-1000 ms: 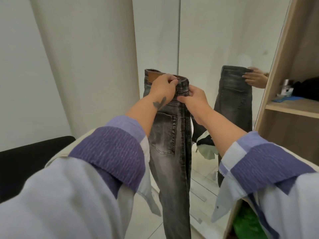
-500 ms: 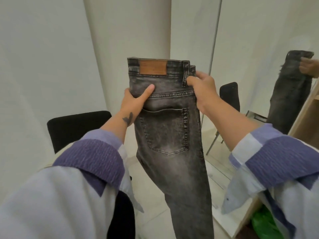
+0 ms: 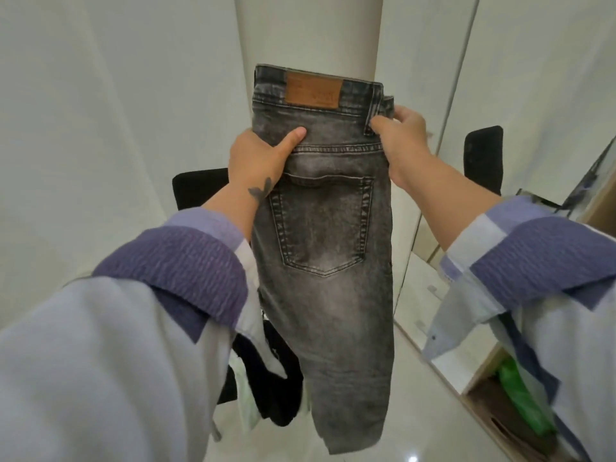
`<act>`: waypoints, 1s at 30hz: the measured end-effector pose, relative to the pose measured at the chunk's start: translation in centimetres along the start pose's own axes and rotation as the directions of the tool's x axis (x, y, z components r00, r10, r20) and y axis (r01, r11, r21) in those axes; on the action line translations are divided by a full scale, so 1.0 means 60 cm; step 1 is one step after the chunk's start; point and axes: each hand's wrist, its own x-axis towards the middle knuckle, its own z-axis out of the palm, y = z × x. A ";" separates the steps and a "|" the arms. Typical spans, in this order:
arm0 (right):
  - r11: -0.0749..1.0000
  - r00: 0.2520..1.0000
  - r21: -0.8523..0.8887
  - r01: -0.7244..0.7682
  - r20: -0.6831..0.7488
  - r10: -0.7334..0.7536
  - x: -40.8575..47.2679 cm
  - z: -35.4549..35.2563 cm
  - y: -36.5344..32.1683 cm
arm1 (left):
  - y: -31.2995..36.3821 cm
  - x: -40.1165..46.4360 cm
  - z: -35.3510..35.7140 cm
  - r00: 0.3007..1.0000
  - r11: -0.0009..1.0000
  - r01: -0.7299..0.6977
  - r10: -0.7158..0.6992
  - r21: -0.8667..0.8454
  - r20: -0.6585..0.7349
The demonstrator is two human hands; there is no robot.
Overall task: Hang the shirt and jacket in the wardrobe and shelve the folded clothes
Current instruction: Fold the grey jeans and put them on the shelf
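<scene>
Head view. Grey washed jeans [image 3: 321, 228] held up dead centre of the frame, back side facing the camera, brown leather patch [image 3: 313, 92] on the waistband, one back pocket showing, legs hanging down together toward the bottom centre.

Left hand [image 3: 258, 158] clamped on the left edge just below the waistband, thumb flat across the denim, other fingers tucked behind. Right hand [image 3: 401, 135] pinching the right edge at the belt loop, fingers curled round the folded waistband.

Around it: pale round column [image 3: 306, 31] right behind the jeans at top centre. Black chair [image 3: 196, 186] peeking out left of centre behind the left forearm, another black chair [image 3: 483, 158] at the right middle. Dark clothing [image 3: 266, 385] piled low, just left of the hanging legs, with something pale beside it. Wooden wardrobe edge [image 3: 483, 411] at lower right, something bright green [image 3: 520, 401] inside. Glossy pale floor [image 3: 400, 411] along the bottom.

Open wall space on the whole left side; right side tighter, hemmed by the wardrobe edge and a glassy panel [image 3: 416, 248].
</scene>
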 end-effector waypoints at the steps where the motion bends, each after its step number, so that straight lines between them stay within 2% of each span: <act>1: 1.000 1.000 0.010 0.003 0.015 -0.003 -0.010 0.013 -0.007 | 0.004 -0.003 -0.020 1.000 1.000 -0.005 0.005 0.012 -0.020; 8: 0.998 0.995 0.036 0.042 0.088 -0.045 -0.026 0.120 -0.041 | 0.014 0.027 -0.136 0.992 0.994 -0.031 0.043 0.103 -0.116; 14: 0.997 0.986 0.053 0.049 0.158 -0.056 0.035 0.217 -0.013 | -0.032 0.104 -0.171 0.978 0.983 -0.040 0.076 0.181 -0.192; 21: 0.991 0.971 0.067 0.116 0.202 -0.128 0.206 0.349 0.054 | -0.118 0.292 -0.149 0.961 0.966 -0.045 0.112 0.256 -0.252; 30: 0.978 0.924 -0.123 0.170 0.364 -0.115 0.382 0.474 0.233 | -0.325 0.445 -0.066 0.932 0.973 0.024 0.061 0.228 -0.358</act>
